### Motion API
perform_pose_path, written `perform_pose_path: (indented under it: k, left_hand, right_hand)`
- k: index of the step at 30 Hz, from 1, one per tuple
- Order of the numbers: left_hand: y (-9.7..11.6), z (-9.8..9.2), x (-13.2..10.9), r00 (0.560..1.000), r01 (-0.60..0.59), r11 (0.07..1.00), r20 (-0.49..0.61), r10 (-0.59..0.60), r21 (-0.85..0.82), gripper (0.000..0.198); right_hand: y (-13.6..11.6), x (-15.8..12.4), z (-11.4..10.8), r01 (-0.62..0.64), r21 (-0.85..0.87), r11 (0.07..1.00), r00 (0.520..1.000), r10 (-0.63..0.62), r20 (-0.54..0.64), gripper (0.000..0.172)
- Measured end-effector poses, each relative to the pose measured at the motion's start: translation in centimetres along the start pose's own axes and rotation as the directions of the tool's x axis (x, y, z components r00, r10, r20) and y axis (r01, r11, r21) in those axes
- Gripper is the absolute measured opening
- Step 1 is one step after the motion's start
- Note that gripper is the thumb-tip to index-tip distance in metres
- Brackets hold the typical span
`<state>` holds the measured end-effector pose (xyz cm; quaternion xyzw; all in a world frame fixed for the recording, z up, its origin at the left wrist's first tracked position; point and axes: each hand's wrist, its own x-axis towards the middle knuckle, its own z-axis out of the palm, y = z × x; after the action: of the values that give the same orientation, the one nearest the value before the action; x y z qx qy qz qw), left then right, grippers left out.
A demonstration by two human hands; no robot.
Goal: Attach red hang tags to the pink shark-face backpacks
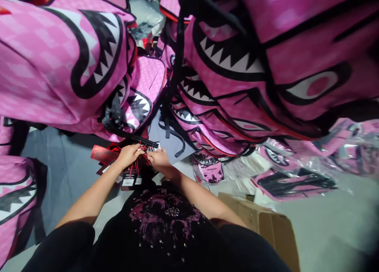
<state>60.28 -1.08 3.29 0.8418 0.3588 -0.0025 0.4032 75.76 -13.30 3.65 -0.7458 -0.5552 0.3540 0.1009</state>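
Note:
My left hand (pixel 129 155) is closed on red tag strings (pixel 135 164) near the front edge of a grey table. Close beside it, to the right, my right hand (pixel 157 158) has its fingers closed at the same bundle, by the end of a black strap (pixel 148 141). What exactly the right fingers pinch is too small to make out. White and black hang tags (pixel 128 181) dangle below the strings, and red tags (pixel 103 153) lie to the left of my left hand. The strap runs to a pink backpack (pixel 145 86) with a shark-mouth print.
Large pink shark-print backpacks (pixel 35 59) are piled on the left, with another stack (pixel 231 86) leaning in from the right. A grey table (pixel 65 157) lies between them. Plastic-wrapped pink items (pixel 293 183) are at the right, above an open cardboard box (pixel 266 224).

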Motion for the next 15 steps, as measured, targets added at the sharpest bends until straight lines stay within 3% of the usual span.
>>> perform_pose_path:
  k: [5, 10, 14, 15]
  left_hand:
    - [-3.0, -1.3, -0.5, 0.976, 0.182, 0.981, -0.136, -0.172, 0.064, 0.038]
    - [-4.7, -1.9, -0.7, 0.860, 0.441, 0.892, -0.331, -0.387, 0.102, 0.047]
    - [-4.0, -0.3, -2.2, 0.760, 0.539, 0.840, -0.465, -0.453, 0.062, 0.056]
    - [-3.4, 0.2, -3.1, 0.753, 0.532, 0.846, -0.483, -0.447, 0.046, 0.064]
  right_hand:
    - [3.9, -1.3, -1.6, -0.161, 0.021, 0.987, 0.979, 0.162, -0.120, 0.016]
    - [8.6, -5.0, -2.6, -0.208, 0.253, 0.945, 0.926, 0.273, -0.259, 0.020]
    - [12.3, -9.8, -2.2, -0.195, 0.469, 0.861, 0.860, 0.380, -0.341, 0.021]
    - [13.3, -11.1, -2.1, -0.196, 0.514, 0.835, 0.840, 0.413, -0.352, 0.023]
